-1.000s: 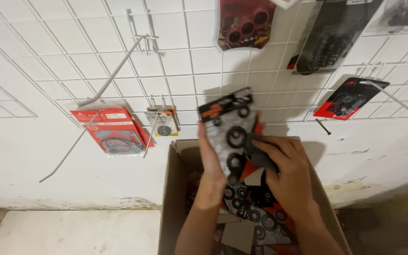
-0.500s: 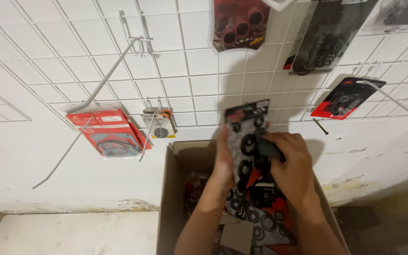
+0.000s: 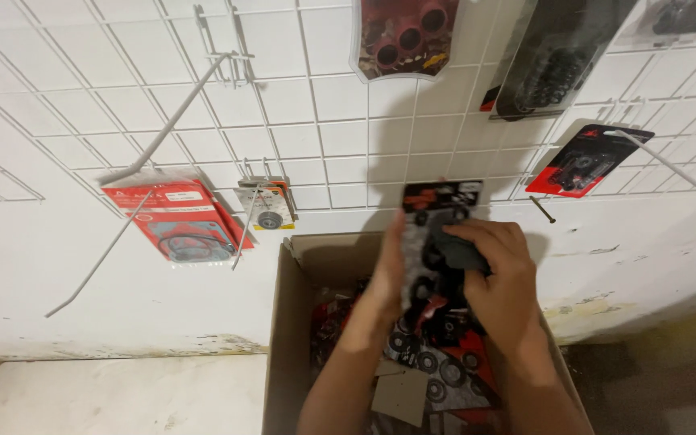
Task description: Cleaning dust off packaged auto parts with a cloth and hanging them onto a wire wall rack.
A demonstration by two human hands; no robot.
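the left hand (image 3: 388, 270) and the right hand (image 3: 497, 278) both grip one flat pack of black rings (image 3: 438, 234) — left on its side edge, right fingers curled over its front. the pack is held upright above an open cardboard box (image 3: 287, 322) full of more packs, in front of a white wire grid (image 3: 316, 121) — other packs hang there.

White wall (image 3: 66, 282) behind white wire grid panel (image 3: 316, 105); pale floor (image 3: 114, 395) lower left; stained wall base.
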